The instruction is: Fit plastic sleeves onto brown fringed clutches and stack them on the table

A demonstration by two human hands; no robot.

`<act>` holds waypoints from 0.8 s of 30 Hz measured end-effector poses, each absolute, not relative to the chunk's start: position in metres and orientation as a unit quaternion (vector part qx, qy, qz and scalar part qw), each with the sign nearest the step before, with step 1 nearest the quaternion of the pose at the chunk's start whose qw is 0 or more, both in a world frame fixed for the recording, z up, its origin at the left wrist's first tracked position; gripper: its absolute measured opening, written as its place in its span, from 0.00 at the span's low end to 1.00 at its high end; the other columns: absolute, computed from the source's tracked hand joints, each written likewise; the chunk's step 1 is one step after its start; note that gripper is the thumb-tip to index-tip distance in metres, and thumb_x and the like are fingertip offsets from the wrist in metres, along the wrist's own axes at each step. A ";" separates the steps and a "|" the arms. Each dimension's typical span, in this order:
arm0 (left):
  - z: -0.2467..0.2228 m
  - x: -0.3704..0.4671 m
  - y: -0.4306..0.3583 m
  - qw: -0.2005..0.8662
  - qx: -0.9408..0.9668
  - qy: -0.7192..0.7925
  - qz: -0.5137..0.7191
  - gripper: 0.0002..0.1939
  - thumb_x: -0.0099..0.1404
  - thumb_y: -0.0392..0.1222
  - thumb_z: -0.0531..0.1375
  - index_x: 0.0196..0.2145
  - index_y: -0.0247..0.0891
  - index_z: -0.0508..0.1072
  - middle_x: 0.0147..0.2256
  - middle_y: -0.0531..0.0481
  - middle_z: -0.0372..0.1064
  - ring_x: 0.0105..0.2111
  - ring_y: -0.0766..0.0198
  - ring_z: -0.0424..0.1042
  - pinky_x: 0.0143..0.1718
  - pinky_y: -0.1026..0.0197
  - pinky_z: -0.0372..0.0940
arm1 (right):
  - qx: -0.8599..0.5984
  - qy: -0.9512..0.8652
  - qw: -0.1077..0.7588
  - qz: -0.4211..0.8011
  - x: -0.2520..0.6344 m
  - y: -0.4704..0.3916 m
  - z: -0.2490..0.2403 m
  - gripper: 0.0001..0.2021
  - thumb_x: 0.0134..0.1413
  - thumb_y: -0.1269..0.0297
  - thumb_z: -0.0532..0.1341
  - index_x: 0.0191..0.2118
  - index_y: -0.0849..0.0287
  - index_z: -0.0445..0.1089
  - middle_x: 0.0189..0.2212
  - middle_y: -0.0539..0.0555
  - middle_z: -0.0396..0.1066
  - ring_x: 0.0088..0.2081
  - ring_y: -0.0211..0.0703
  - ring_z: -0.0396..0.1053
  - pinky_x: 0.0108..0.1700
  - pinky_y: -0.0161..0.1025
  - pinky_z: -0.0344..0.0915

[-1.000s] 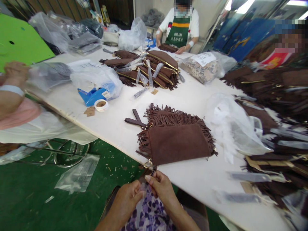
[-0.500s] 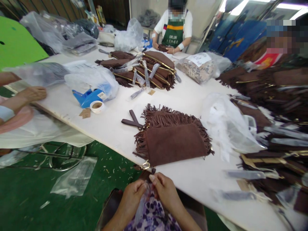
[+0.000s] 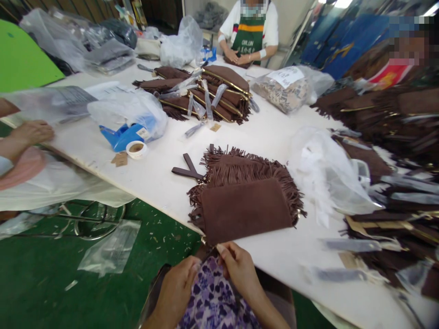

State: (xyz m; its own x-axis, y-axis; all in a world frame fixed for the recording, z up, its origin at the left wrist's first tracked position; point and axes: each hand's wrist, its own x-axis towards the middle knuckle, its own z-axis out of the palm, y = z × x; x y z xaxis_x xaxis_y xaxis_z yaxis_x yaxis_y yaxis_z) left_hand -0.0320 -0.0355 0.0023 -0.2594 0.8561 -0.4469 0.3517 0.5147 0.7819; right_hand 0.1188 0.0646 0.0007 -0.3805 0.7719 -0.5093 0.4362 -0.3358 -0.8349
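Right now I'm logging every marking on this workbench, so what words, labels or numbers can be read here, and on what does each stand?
"OHLUN": white print on the green apron of the person across the white table; the line beneath it is too small to read.
White paper label on the clear plastic bag of brown pieces: handwriting, too blurred to read.
Small label on the blue tape dispenser: unreadable.

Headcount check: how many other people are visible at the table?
3: one in a green apron at the far end, one's arm at left, one blurred at far right. More may be hidden.
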 end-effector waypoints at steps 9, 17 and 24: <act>-0.005 -0.027 -0.036 0.470 0.374 0.741 0.301 0.21 0.68 0.52 0.47 0.40 0.39 0.75 0.35 0.47 0.75 0.36 0.56 0.71 0.39 0.61 0.61 | -0.575 -0.365 0.205 0.703 0.091 0.043 -0.015 0.18 0.50 0.49 0.60 0.26 0.60 0.63 0.13 0.47 0.66 0.10 0.30 0.55 0.14 0.28 0.49; -0.021 -0.022 -0.029 0.488 0.249 0.744 0.383 0.20 0.64 0.54 0.54 0.40 0.38 0.78 0.33 0.48 0.76 0.39 0.52 0.72 0.41 0.59 0.64 | -0.569 -0.454 0.161 0.666 0.101 0.035 -0.020 0.13 0.56 0.56 0.55 0.29 0.60 0.66 0.16 0.48 0.68 0.11 0.31 0.58 0.15 0.27 0.53; -0.030 -0.013 -0.021 0.501 0.167 0.731 0.432 0.20 0.61 0.53 0.58 0.43 0.36 0.77 0.43 0.43 0.76 0.46 0.49 0.71 0.51 0.53 0.62 | -0.540 -0.460 0.113 0.696 0.111 0.027 -0.028 0.10 0.58 0.58 0.53 0.40 0.58 0.64 0.18 0.47 0.69 0.12 0.33 0.59 0.15 0.28 0.52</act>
State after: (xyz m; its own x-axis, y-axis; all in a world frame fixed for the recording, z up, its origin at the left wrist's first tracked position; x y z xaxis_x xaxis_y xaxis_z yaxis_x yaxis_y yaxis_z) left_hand -0.0129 -0.0205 -0.0303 -0.4426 0.6770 -0.5881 -0.1879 0.5712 0.7990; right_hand 0.1113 0.0270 -0.0285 -0.3912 0.6545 -0.6470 0.3397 -0.5507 -0.7625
